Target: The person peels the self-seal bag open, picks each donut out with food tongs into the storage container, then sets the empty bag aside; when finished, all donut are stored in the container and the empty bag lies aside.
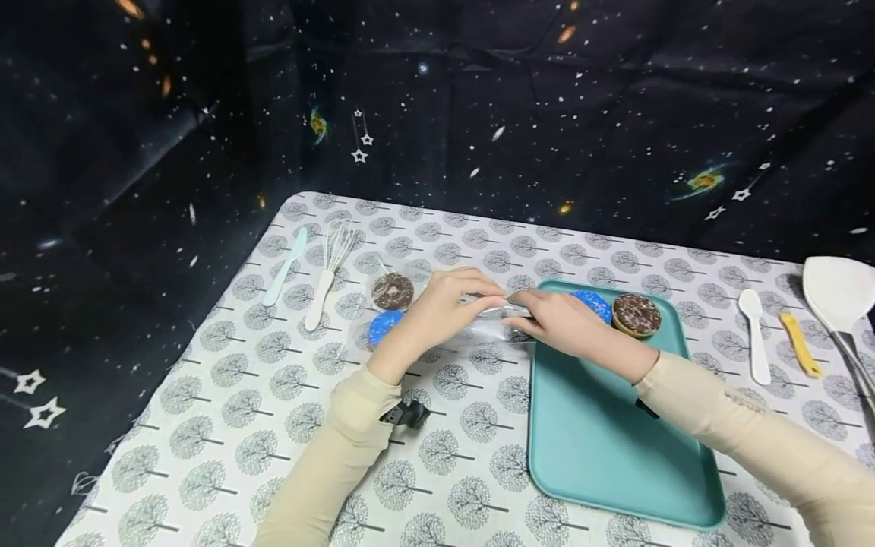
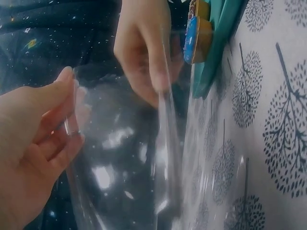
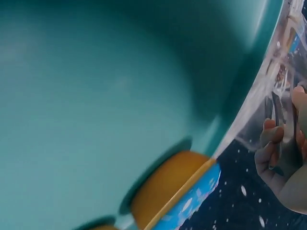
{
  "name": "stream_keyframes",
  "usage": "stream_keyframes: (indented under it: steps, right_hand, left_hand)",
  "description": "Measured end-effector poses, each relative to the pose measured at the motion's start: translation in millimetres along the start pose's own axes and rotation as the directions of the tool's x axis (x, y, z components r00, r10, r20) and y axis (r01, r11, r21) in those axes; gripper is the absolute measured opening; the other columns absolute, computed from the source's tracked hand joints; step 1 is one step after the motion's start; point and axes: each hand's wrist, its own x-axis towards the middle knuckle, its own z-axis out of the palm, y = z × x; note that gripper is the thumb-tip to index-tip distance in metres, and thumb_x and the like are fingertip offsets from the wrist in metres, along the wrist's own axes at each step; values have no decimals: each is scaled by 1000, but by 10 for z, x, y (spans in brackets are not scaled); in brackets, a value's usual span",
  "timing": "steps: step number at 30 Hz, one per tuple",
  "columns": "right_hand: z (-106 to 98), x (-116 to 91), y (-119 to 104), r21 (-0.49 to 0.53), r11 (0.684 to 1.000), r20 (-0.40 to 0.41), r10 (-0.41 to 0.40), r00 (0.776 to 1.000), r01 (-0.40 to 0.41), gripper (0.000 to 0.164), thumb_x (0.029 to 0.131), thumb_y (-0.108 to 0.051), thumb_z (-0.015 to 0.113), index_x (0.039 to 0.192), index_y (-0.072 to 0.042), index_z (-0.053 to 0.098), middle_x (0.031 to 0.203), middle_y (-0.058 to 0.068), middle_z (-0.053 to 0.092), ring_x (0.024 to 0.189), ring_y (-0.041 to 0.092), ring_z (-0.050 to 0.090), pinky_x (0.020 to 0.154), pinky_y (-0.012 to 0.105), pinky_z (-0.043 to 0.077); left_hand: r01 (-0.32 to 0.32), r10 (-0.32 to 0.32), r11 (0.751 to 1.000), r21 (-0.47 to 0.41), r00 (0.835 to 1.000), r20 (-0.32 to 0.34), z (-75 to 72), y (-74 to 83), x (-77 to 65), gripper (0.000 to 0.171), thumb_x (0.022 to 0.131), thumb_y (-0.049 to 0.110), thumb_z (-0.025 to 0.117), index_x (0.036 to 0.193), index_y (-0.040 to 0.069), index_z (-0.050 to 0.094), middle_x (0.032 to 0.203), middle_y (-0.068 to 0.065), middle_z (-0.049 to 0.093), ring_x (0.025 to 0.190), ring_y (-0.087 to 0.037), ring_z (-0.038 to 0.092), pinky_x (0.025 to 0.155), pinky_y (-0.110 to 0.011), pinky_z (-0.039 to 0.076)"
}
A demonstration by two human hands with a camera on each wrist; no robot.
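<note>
A clear plastic bag lies on the table, two donuts showing through its left part. One is a chocolate donut; the other is a blue-iced donut. My left hand pinches one edge of the bag's mouth between thumb and fingers. Opposite it, my right hand pinches the other edge, over the left rim of a teal tray. In the left wrist view the film stands spread between both hands. Another blue-iced donut and another chocolate donut sit at the tray's far end.
Left of the bag lie a white whisk and a pale blue knife. To the right of the tray are a white spoon, a yellow utensil handle and a white spatula. A dark starry cloth hangs behind the table.
</note>
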Motion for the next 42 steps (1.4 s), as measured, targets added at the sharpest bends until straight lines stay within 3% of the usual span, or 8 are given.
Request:
stream_keyframes:
  steps: [8, 13, 15, 18, 21, 24, 32, 42]
  right_hand:
    - [95, 215, -161, 84, 996, 55, 39, 998, -44, 36, 95, -35, 52, 105, -2, 63, 72, 1, 53, 52, 9, 45, 46, 21, 42]
    - [130, 294, -206, 176, 984, 76, 24, 997, -37, 35, 94, -28, 56, 118, -2, 59, 71, 1, 57, 45, 6, 45, 44, 21, 43]
    - [141, 314, -204, 202, 979, 69, 9, 998, -23, 38, 93, -25, 58, 121, -1, 57, 81, 6, 65, 53, 10, 56, 51, 23, 50]
    - [157, 345, -201, 226, 974, 60, -13, 998, -1, 43, 91, -25, 61, 125, 0, 54, 112, 15, 65, 85, 21, 66, 77, 31, 56]
    - [165, 366, -209, 212, 977, 62, -49, 997, 35, 47, 91, -26, 61, 127, 2, 52, 126, 19, 57, 109, 32, 59, 93, 41, 49]
    - [172, 391, -229, 183, 982, 74, -64, 995, 50, 45, 91, -25, 60, 125, 3, 53, 127, 20, 55, 114, 34, 55, 98, 43, 46]
    - [161, 430, -281, 161, 987, 138, 0, 990, -23, 45, 93, -26, 56, 128, 2, 51, 124, 18, 58, 106, 32, 60, 89, 40, 52]
    - [220, 425, -257, 128, 991, 31, -41, 999, 37, 39, 88, -20, 64, 120, 1, 57, 106, 16, 66, 79, 25, 66, 64, 28, 56]
  left_hand:
    - [14, -16, 999, -32, 998, -55, 62, 33, 5, 19, 88, 23, 65, 101, 11, 72, 102, 1, 70, 99, -9, 62, 93, -19, 46]
    - [29, -30, 999, -16, 996, -79, 102, 54, 8, 19, 88, 22, 65, 102, 11, 72, 104, 0, 69, 102, -11, 60, 93, -19, 45]
    - [22, -23, 1000, -6, 997, -73, 114, 57, 10, 19, 88, 21, 66, 102, 12, 72, 104, 0, 69, 102, -10, 60, 93, -17, 44]
    - [-1, 0, 1000, -7, 998, -59, 125, 62, 12, 18, 87, 19, 66, 103, 11, 72, 104, 0, 70, 102, -11, 60, 94, -16, 43]
    - [-17, 17, 1000, -13, 999, -43, 126, 73, 9, 17, 87, 16, 66, 102, 11, 72, 104, -1, 70, 102, -11, 60, 95, -15, 42]
    - [-22, 22, 1000, -13, 999, -24, 119, 81, -3, 17, 87, 13, 65, 102, 11, 72, 105, -1, 69, 103, -12, 60, 96, -16, 42]
    - [-30, 30, 1000, 2, 999, -15, 130, 55, -7, 17, 88, 13, 64, 102, 11, 72, 107, -2, 69, 104, -13, 60, 98, -16, 41]
    - [1, -3, 999, -41, 999, -42, 114, -5, 0, 17, 86, 16, 66, 101, 11, 72, 102, 0, 70, 100, -10, 62, 95, -15, 42]
